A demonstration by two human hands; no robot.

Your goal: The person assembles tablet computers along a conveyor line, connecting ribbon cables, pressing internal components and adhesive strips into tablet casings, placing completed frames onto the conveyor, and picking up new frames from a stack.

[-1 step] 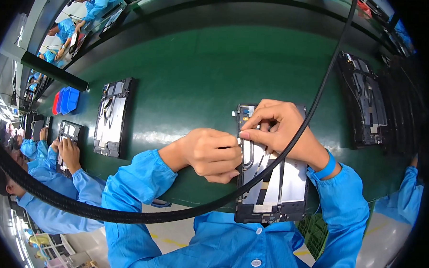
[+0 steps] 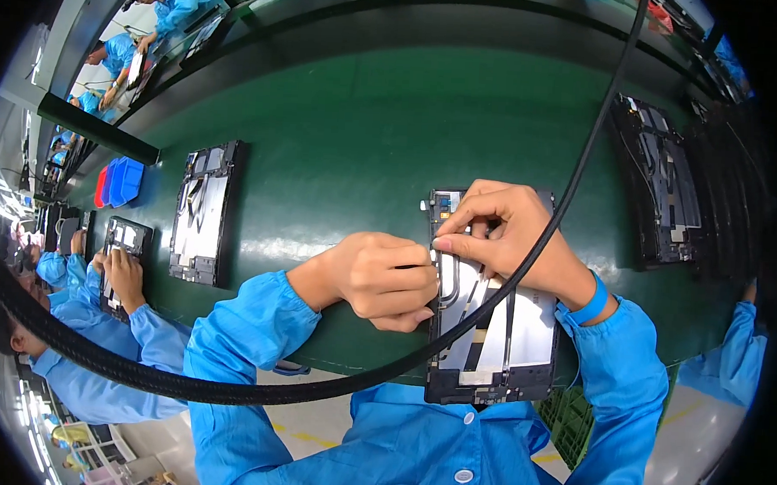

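Opened device point(image 2: 534, 331) at the green counter's point(image 2: 350, 137) near edge.
Left hand point(image 2: 391, 282) curled closed at its left; right hand point(image 2: 501, 234), thumb and finger together, upper left; whether either grips anything, I cannot tell.

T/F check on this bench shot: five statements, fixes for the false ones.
1. The right hand is over the upper part of an opened flat device. True.
2. The left hand lies flat. False: its fingers are curled, by the device's left edge.
3. A black cable crosses the view in front of the device. True.
4. The wristband is on the left wrist. False: the blue wristband is on the right.
5. Both sleeves are blue. True.
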